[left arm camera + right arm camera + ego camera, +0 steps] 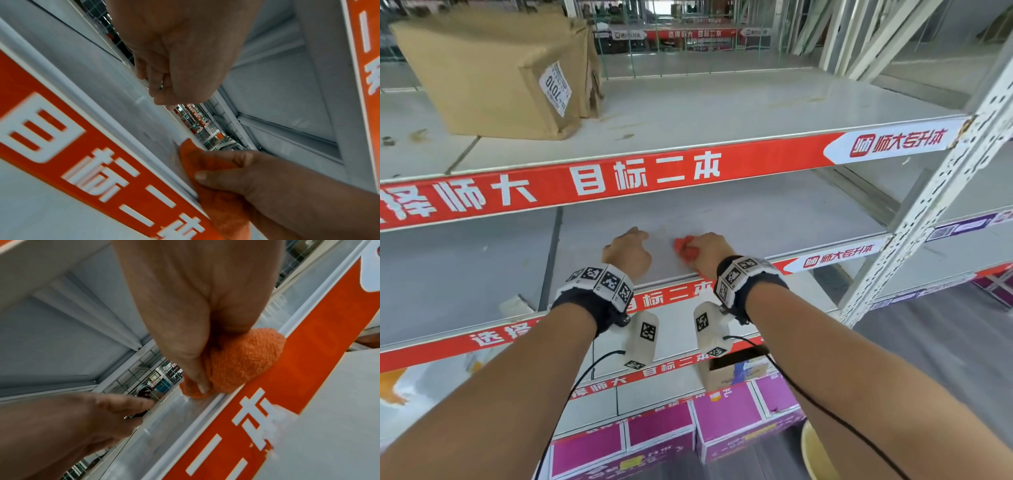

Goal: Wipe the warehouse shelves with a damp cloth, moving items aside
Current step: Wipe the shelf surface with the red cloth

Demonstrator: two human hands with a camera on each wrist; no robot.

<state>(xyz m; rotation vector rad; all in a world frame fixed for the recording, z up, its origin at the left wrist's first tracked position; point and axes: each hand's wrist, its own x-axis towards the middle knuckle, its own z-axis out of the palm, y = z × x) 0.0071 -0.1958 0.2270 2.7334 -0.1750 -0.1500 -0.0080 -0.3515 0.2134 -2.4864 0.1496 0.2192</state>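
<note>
The right hand (709, 248) is bunching the orange cloth (242, 360), its fingers (197, 374) curled round the wad and pressing it on the middle shelf (756, 219) near the front lip. Soft, light terry, it is probably best gripped as a wad so no tail drags. The left hand (627, 251) is hovering at its nine o'clock, loosely curled, holding nothing. At eleven o'clock, on the upper shelf (722, 109), a cardboard box (493, 68) is sitting, likely needing shifting later.

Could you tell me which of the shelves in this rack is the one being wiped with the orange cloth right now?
The second shelf down, below the one holding the cardboard box: only there does the right hand press the orange cloth.
</note>
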